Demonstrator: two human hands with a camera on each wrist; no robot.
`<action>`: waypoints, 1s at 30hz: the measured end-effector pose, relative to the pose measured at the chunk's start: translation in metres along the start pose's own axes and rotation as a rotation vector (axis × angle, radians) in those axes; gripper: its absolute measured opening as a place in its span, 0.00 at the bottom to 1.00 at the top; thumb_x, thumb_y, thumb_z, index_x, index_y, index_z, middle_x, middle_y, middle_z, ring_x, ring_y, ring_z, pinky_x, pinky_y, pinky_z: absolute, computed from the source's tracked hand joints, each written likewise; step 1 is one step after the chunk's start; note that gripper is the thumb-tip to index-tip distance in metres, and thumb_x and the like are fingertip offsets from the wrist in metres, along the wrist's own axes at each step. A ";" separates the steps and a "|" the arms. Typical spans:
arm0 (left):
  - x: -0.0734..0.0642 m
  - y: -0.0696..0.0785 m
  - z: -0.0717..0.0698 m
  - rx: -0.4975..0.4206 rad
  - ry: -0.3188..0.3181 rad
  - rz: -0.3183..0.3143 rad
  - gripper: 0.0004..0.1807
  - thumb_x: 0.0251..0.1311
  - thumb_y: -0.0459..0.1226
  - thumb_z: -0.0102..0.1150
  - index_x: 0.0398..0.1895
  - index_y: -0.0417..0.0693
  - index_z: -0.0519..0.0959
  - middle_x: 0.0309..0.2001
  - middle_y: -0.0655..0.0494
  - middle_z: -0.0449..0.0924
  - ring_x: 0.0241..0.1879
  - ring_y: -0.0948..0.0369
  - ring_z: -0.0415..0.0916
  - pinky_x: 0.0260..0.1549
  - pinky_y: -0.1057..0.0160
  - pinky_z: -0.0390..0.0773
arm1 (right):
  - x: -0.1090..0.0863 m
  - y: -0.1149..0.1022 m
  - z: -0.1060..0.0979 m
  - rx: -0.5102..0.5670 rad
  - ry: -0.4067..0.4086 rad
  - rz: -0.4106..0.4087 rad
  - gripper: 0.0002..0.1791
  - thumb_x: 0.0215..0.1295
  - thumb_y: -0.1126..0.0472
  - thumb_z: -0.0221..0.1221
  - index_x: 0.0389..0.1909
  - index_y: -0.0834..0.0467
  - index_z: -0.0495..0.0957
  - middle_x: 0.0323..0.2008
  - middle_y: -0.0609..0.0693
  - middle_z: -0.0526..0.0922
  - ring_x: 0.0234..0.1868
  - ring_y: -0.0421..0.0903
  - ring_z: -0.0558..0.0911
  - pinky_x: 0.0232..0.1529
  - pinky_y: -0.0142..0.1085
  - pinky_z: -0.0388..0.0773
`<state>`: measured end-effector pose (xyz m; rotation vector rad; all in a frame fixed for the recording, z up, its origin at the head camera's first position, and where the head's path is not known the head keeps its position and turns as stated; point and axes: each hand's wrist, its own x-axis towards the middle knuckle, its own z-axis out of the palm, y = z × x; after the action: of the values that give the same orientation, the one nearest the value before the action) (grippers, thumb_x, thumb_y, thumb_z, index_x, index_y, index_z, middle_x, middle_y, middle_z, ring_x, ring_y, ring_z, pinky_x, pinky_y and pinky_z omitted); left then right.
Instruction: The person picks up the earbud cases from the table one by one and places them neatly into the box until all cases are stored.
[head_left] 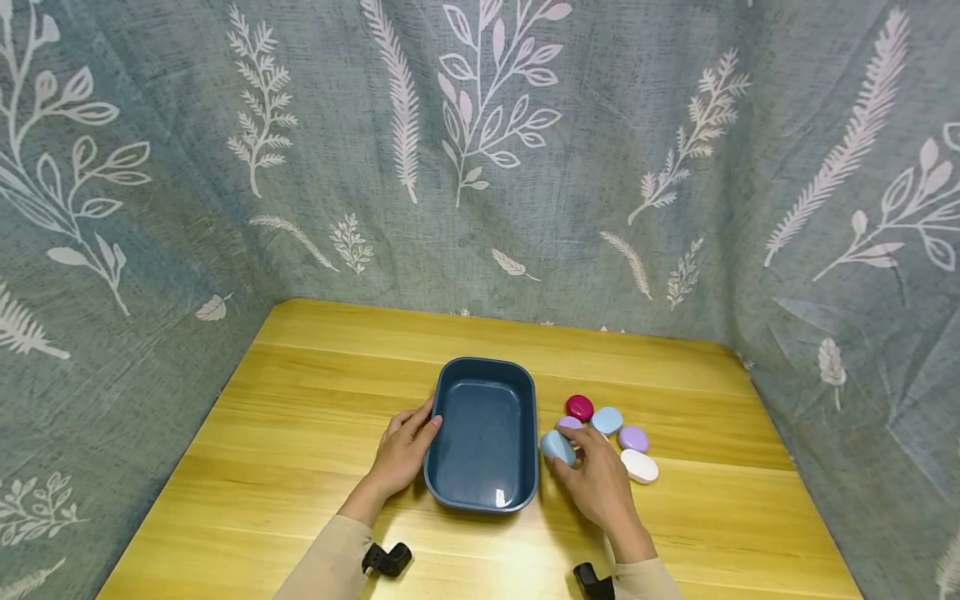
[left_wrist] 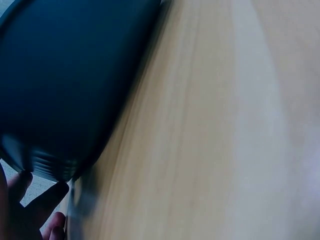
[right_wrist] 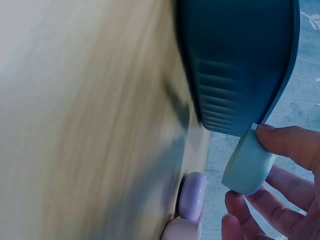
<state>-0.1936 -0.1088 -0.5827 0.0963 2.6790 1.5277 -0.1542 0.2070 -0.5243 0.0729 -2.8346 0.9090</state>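
Observation:
My right hand [head_left: 597, 481] pinches a light blue soap bar [head_left: 557, 447] between thumb and fingers, just right of a dark blue plastic bin [head_left: 483, 433]. In the right wrist view the soap bar [right_wrist: 248, 165] is raised off the table, its upper end overlapping the bin's ribbed wall [right_wrist: 217, 95]. Along the bin's left side rests my left hand [head_left: 402, 450], its thumb at the rim. Extended fingers [left_wrist: 47, 202] touch the outer wall in the left wrist view. The bin's floor is bare.
Right of the bin lie more soap bars: a dark red one [head_left: 579, 407], a light blue one [head_left: 607, 420], a purple one [head_left: 633, 438] and a white one [head_left: 639, 466]. Another purple bar [head_left: 570, 423] is partly behind my right hand. Patterned cloth [head_left: 480, 233] surrounds the wooden table [head_left: 315, 400].

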 end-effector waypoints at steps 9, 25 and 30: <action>0.000 0.000 0.000 0.004 -0.003 -0.005 0.33 0.76 0.64 0.42 0.80 0.70 0.62 0.71 0.47 0.70 0.74 0.48 0.59 0.68 0.37 0.59 | -0.001 -0.005 -0.003 0.028 0.027 -0.001 0.27 0.57 0.60 0.76 0.59 0.55 0.84 0.46 0.52 0.84 0.42 0.50 0.81 0.39 0.38 0.71; 0.000 -0.001 -0.001 0.004 -0.005 -0.010 0.33 0.76 0.64 0.42 0.80 0.71 0.62 0.71 0.48 0.69 0.74 0.49 0.59 0.68 0.36 0.59 | -0.002 -0.016 -0.001 0.090 0.082 -0.042 0.26 0.56 0.62 0.76 0.57 0.58 0.85 0.52 0.52 0.86 0.43 0.47 0.84 0.38 0.32 0.72; 0.000 0.000 -0.001 0.004 -0.005 -0.011 0.33 0.76 0.65 0.42 0.80 0.71 0.62 0.72 0.48 0.69 0.75 0.49 0.59 0.68 0.37 0.59 | -0.002 -0.019 0.000 0.101 0.091 -0.049 0.26 0.56 0.62 0.77 0.57 0.57 0.85 0.52 0.51 0.86 0.44 0.48 0.84 0.37 0.31 0.72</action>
<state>-0.1935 -0.1096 -0.5826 0.0846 2.6739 1.5176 -0.1503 0.1921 -0.5136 0.1108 -2.6910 1.0175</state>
